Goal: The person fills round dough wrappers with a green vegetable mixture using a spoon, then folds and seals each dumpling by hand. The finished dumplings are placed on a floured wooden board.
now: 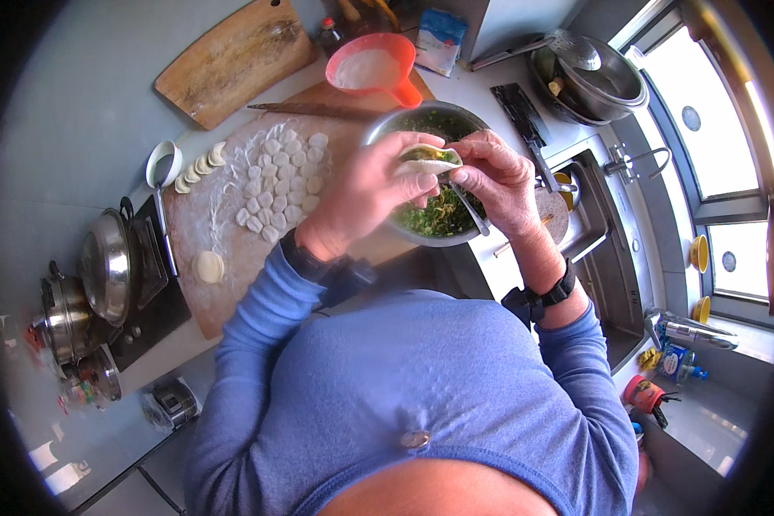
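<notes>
Between both hands, above a metal bowl, is a half-folded dumpling [429,159] with green and yellow filling showing in its gap. My left hand [377,187] cups it from the left, thumb below and fingers above. At its right end, my right hand [500,174] pinches the edge of the wrapper. The steel mixing bowl [435,241] beneath contains chopped green filling [442,216]. A metal spoon [469,208] leans in the bowl, its handle towards me. Left of the bowl, small floured dough pieces [282,171] cover part of a wooden board [187,222].
Several folded dumplings [200,168] line the board's far left edge. Round wrappers [208,267] are stacked nearer me. A rolling pin [316,111] lies behind the dough, beside a red flour scoop [374,61]. A cleaver [525,129] rests right of the bowl, near the sink [609,258].
</notes>
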Available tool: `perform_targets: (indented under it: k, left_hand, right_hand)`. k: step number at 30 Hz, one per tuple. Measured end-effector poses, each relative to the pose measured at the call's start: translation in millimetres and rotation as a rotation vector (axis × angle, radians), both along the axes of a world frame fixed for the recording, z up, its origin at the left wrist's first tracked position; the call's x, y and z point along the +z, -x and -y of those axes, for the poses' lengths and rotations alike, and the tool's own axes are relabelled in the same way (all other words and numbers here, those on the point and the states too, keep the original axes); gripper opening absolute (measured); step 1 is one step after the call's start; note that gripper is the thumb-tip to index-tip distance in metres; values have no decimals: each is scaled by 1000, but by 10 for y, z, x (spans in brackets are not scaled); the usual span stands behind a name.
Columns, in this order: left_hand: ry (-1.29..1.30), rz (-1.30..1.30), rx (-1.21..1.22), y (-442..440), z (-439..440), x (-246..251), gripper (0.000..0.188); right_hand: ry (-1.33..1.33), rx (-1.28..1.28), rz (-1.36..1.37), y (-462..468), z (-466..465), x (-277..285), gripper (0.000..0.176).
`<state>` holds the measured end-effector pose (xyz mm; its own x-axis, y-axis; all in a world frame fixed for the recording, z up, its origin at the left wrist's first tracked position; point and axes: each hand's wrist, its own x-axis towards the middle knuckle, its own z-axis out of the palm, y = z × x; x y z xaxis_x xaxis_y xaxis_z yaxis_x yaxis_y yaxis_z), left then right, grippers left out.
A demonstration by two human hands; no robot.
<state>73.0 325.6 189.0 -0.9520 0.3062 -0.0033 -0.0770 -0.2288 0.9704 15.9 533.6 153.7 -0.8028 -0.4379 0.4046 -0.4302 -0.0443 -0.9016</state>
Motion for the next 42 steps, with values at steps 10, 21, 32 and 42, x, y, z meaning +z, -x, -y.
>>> perform_targets:
  k: [10, 21, 32, 42]
  left_hand:
    - [66, -17, 34, -17, -72, -41, 40]
    - [5, -32, 82, -11, -115, -2, 35]
    - [51, -30, 76, 22, -175, 38, 37]
    - [7, -33, 106, 13, -177, 54, 49]
  right_hand:
    - [121, 58, 131, 12, -25, -57, 5]
    - [-88, -112, -272, 17, -43, 199, 13]
    - [-116, -35, -333, 86, -110, 234, 13]
    - [-143, -40, -325, 73, -75, 279, 14]
